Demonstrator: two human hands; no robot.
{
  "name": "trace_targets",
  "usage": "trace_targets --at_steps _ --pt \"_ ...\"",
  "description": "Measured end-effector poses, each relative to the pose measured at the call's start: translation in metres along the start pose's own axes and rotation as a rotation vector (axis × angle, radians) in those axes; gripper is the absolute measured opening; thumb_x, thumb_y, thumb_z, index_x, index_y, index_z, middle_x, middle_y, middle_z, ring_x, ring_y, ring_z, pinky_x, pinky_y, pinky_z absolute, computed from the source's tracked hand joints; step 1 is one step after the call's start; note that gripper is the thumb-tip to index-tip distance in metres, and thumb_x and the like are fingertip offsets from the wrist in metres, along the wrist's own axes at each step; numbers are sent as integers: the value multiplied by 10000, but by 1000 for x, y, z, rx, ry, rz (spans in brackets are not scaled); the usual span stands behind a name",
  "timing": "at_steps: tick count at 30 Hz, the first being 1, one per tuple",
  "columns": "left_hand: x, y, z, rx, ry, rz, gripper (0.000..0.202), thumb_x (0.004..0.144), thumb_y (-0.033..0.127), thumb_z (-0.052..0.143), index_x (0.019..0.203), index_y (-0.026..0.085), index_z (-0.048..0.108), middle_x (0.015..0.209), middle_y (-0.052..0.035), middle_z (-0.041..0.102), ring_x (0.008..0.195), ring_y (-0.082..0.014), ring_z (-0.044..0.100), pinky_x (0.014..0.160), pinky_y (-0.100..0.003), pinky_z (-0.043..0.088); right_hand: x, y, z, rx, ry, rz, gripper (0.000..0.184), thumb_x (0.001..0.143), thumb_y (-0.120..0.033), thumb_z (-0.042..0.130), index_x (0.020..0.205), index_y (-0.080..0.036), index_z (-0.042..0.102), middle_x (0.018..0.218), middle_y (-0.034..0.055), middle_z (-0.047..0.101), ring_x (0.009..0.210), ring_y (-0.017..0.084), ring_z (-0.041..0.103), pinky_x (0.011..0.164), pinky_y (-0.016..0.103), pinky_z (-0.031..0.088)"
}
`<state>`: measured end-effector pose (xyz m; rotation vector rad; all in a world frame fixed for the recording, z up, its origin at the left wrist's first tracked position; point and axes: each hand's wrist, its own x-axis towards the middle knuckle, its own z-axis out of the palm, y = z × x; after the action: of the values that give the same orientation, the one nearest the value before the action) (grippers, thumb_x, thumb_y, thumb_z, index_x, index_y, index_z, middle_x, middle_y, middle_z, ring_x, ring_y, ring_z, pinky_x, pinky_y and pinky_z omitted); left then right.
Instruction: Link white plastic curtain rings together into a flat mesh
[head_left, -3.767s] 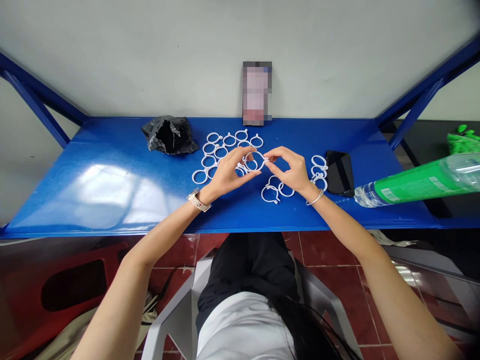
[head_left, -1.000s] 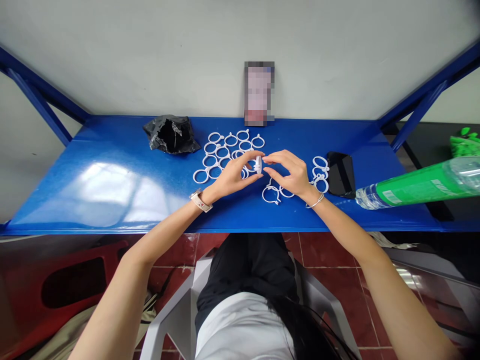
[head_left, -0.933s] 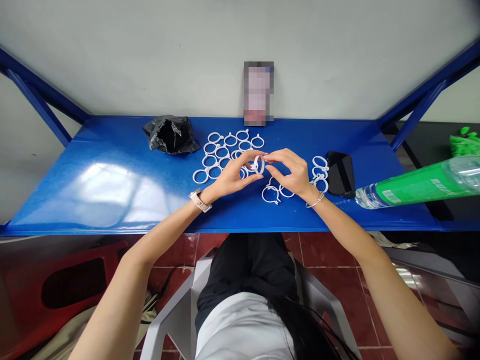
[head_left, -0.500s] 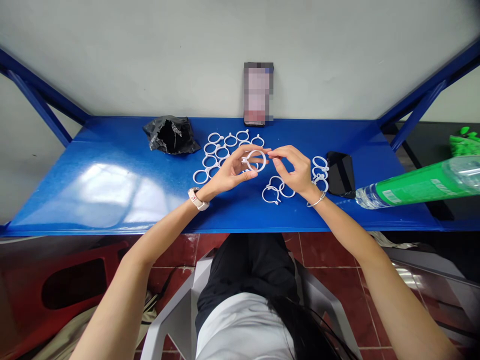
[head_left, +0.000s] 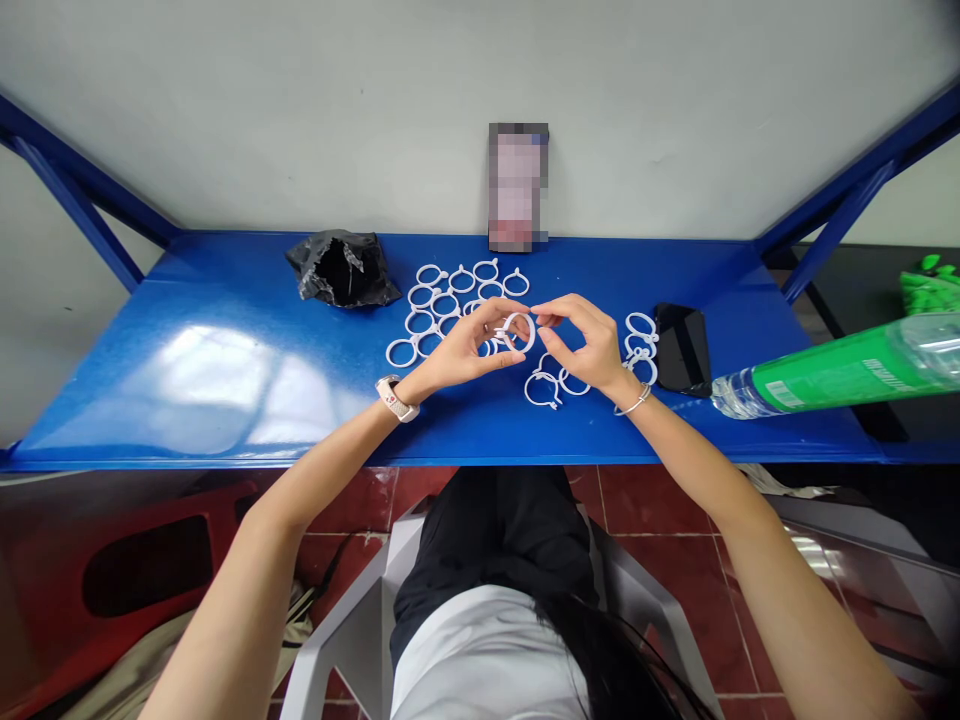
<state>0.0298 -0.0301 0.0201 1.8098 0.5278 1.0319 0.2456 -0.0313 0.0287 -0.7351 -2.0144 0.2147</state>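
A white plastic curtain ring (head_left: 533, 333) is held above the blue table, between the thumb and fingers of my left hand (head_left: 474, 345). My right hand (head_left: 589, 340) is at the ring's right side, its thumb and fingertips curled in a pinch at the rim. Fingers partly hide the ring's small end piece on the left. Behind and left of my left hand lies a group of similar white rings (head_left: 430, 323). Below my right hand lie a few more rings (head_left: 541, 404), one of them with a gap at its tab.
A crumpled black plastic bag (head_left: 311, 280) sits at the back left of the blue table (head_left: 225, 300). A phone (head_left: 517, 190) leans on the wall. At right, several white rings (head_left: 640, 323) lie beside a black phone (head_left: 682, 350) and a green-labelled bottle (head_left: 832, 370).
The held ring has turned to a more slanted angle and dropped slightly. My right fingertips have come closer to its rim.
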Motion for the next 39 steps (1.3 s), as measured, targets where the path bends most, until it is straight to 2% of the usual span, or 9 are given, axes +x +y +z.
trace_targets --at_steps 6,11,15,22,26,30,33,37,39 --pt "-2 1 3 246 -43 -43 436 881 388 735 1243 213 569 1225 -106 658 1073 -218 671 949 -400 562 -1 0 4 82 -72 -78 199 942 -272 612 1130 -233 664 899 32 719 786 175 664 705 334 582" --pt "-1 -2 4 322 -42 -30 342 889 367 697 1162 188 593 1143 -88 682 1003 -202 680 900 -361 563 -5 -1 9 63 -165 -106 204 942 -299 642 1127 -215 659 840 18 688 762 166 647 699 318 570" --pt "-1 -2 4 414 -53 -72 367 849 351 703 1149 175 586 1097 -85 692 938 -213 678 813 -337 557 -8 -1 12 23 -227 -121 245 949 -320 649 1167 -208 658 880 33 710 788 174 662 716 320 567" --pt "-2 -7 3 476 -40 -47 369 871 331 704 1174 159 583 1108 -95 694 911 -186 674 791 -300 548 -9 4 14 -25 -197 -102 200 1009 -328 548 1092 -217 693 859 35 710 785 172 658 721 320 559" --pt "-2 -8 4 458 -15 -30 423 892 353 707 1239 149 580 1163 -117 691 934 -179 681 806 -294 562 -8 6 13 -24 -152 -79 197 1006 -338 555 1058 -226 709 840 33 704 782 173 660 709 319 555" --pt "-2 -4 5 386 0 -52 466 897 420 695 1266 152 597 1186 -126 693 924 -172 679 810 -298 571 -5 4 11 10 -96 -61 178 991 -338 582 1020 -223 715 812 30 699 754 168 655 698 314 557" --pt "0 0 3 225 -19 -144 477 880 506 692 1205 160 642 1088 -99 712 887 -170 667 802 -309 570 -3 3 7 35 -81 -5 181 986 -348 581 1023 -230 714 853 35 707 757 169 655 692 323 568" --pt "4 3 -4 -129 -174 -345 438 885 588 651 929 157 713 844 -55 684 760 -143 633 762 -306 565 0 2 2 87 -84 15 221 982 -342 569 1151 -262 688 955 34 718 806 175 660 715 348 588" --pt "4 2 -6 -300 -221 -419 455 882 611 644 879 164 727 773 -44 653 689 -129 603 703 -296 559 0 2 1 96 -102 -13 237 982 -322 560 1178 -266 681 1015 41 731 869 185 681 756 366 598"
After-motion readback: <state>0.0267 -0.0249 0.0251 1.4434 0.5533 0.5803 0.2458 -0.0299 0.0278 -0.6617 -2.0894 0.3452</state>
